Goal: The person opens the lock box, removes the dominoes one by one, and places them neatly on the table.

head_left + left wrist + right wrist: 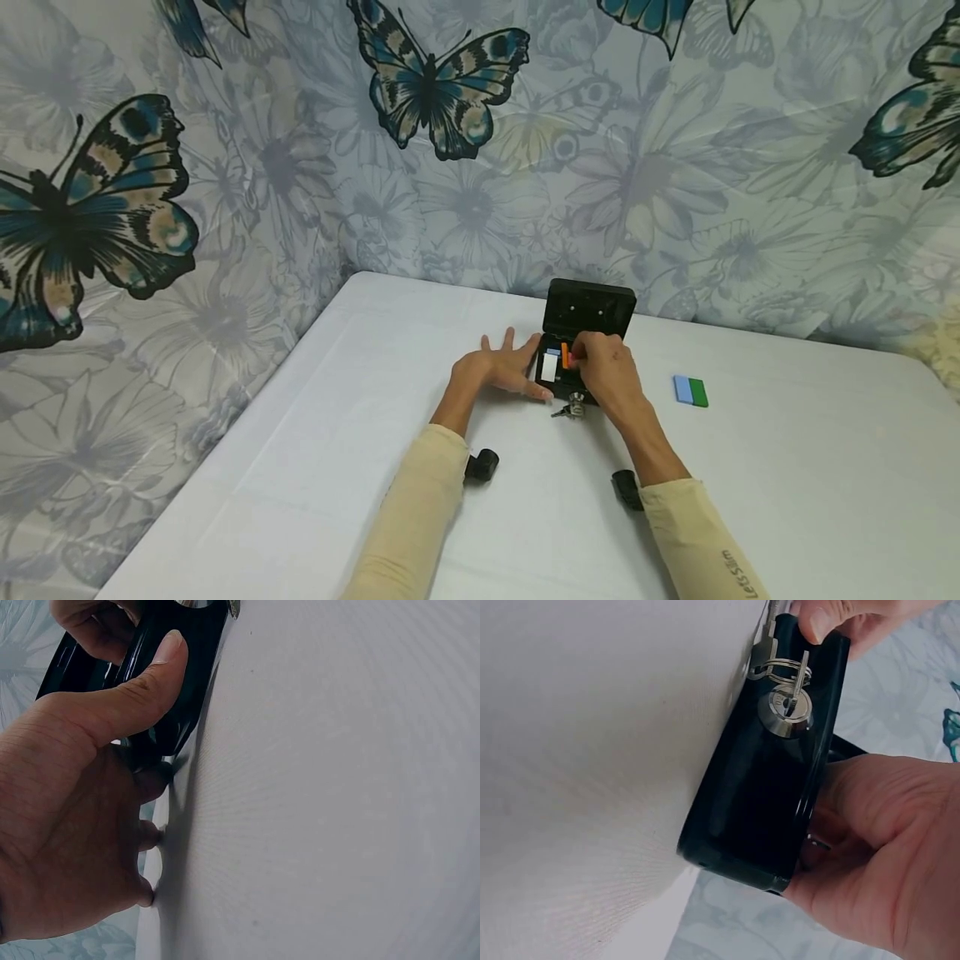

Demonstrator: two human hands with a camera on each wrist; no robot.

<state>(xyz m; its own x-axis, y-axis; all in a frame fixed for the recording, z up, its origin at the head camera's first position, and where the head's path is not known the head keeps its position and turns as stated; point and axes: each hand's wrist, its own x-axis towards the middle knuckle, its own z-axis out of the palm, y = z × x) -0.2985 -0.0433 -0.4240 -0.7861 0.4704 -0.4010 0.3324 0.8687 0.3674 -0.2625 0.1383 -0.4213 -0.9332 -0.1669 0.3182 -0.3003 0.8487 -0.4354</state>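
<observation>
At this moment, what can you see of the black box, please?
The box is glossy black, perhaps painted metal, and sits on the white table with its lid raised at the back. A silver lock with a key in it is in front. White and orange pieces show inside. The left hand touches its left side; the right hand reaches inside.

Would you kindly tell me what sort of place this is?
Probably an indoor tabletop workspace: a white-covered table stands against a butterfly-print backdrop, with an open black box on it.

Box (589, 312) on tbl (795, 450), keys (562, 412) at front, blocks (690, 391) to R, backdrop (675, 192) behind.
</observation>
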